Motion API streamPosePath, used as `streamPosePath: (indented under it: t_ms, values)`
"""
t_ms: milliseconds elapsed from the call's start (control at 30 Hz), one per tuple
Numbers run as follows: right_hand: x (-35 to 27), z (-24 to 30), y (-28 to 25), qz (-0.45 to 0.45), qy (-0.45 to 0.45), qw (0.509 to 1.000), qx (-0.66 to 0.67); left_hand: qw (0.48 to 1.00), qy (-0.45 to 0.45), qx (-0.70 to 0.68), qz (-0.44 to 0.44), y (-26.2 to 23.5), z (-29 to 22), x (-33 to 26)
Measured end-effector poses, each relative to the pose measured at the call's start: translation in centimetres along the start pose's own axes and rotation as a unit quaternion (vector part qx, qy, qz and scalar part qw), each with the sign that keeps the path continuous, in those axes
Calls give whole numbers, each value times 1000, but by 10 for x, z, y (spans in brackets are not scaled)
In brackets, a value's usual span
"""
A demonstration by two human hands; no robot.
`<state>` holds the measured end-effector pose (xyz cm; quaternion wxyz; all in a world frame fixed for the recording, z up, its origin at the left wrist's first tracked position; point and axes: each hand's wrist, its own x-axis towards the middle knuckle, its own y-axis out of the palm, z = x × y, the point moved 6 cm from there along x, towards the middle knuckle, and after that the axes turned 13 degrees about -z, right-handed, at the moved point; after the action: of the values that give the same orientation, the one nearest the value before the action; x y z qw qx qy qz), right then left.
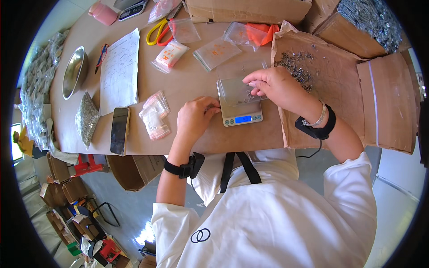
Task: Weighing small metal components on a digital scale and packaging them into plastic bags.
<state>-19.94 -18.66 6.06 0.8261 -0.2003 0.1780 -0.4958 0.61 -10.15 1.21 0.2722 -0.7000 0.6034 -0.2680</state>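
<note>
Head view: right hand (273, 85) fingertips pinched over clear tray (237, 91) on scale (241, 117), left hand (195, 117) curled shut beside

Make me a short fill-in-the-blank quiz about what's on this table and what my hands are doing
1. The right hand reaches over the clear tray on the small digital ____.
2. The left hand rests closed on the table just ____ of the scale.
3. The scissors at the far edge have ____ handles.
4. The dark phone lies beside a sheet of ____.

Missing words: scale; left; yellow; paper
</note>
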Motion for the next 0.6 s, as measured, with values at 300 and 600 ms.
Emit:
streamPosePath:
  t_ms: [300,600]
  values:
    - [13,-23,-48,-88,-15,990,113,998,8,-3,-65,-30,-23,5]
    - [14,-70,-49,-62,184,976,103,958,228,149,-90,18,-69,-15]
